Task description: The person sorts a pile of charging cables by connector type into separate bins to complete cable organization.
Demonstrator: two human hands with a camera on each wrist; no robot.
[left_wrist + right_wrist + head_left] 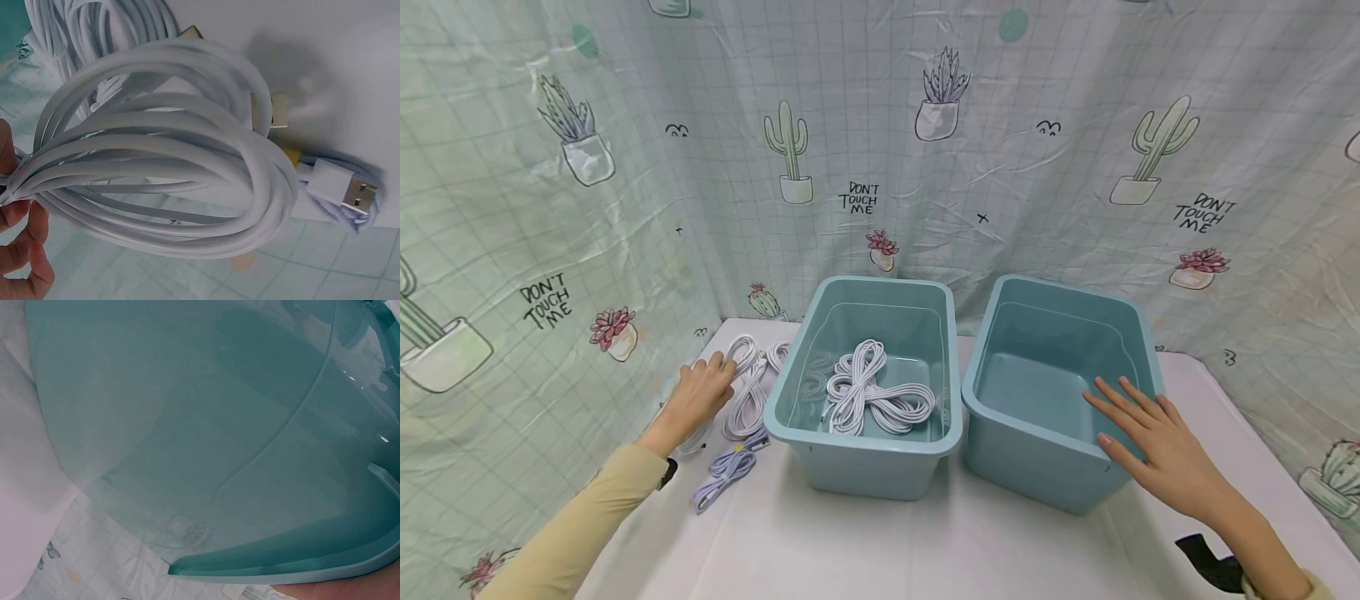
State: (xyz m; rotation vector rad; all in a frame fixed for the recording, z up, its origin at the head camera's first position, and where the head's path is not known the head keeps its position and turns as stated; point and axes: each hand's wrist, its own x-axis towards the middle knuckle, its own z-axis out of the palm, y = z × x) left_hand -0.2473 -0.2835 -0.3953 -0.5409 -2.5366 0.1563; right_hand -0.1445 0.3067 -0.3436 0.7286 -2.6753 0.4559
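From the head camera, the left hand [700, 392] reaches to the far left of the white table [925, 542] and lies on a pile of coiled white charging cables [747, 392] beside the cactus-printed curtain [550, 208]; its fingers curl down over the coils. A small lilac-white cable bundle [724, 473] lies nearer, just beside that pile. To the right of the pile stands the left teal plastic bin [805, 392], with a knotted bunch of white cable [871, 393] on its floor. Just right of it sits the right teal plastic bin [1060, 296]. The right hand [1150, 437] rests flat on that bin's near right rim, fingers straight and slightly spread, reaching over the inside.

The left wrist camera shows the white coil [169, 162] close up, its loops gathered at the left edge where the fingertips [25, 250] close on them, so the hand pinches the bundle. Behind the loops are a gold-toned plug and a yellow tie, and at the right a white USB plug [350, 187] rests on the lilac-white bundle.

The right wrist camera looks into the right bin's smooth teal interior [200, 425], with its rim [281, 569] along the bottom and a strip of skin under it; the fingers cannot be made out here.
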